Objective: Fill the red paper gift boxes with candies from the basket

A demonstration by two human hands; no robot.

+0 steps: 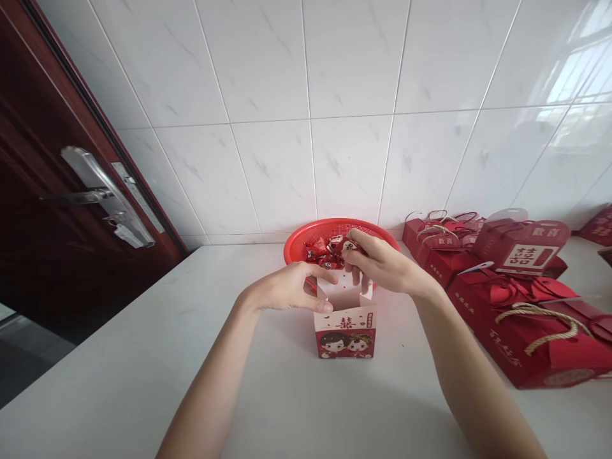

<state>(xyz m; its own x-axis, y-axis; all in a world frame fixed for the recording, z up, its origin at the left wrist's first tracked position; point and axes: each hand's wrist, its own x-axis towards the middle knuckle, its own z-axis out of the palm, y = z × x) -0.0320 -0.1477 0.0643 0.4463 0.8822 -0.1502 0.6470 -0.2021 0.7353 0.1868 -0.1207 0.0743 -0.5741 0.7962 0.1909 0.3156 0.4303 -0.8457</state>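
A small red and white cardboard gift box (pixel 345 341) stands upright on the white tabletop, its top open. It carries a red double-happiness sign and two cartoon faces on the front. My left hand (pixel 287 287) grips its upper left side, thumb over the front edge and fingers toward the back. Above the box's far edge, my right hand (pixel 377 260) is closed on a red wrapped candy (pixel 350 246) with a pale round label. Just behind is a red plastic basket (pixel 297 238) with several red wrapped candies (pixel 317 248) in it. The box's inside bottom is hidden.
Several red gift boxes (pixel 509 331) with rope and ribbon handles are grouped at the right, some stacked. White wall tiles (pixel 268 172) rise behind the table (pixel 157 357). A dark red door with a metal handle (pixel 102 194) is at the left.
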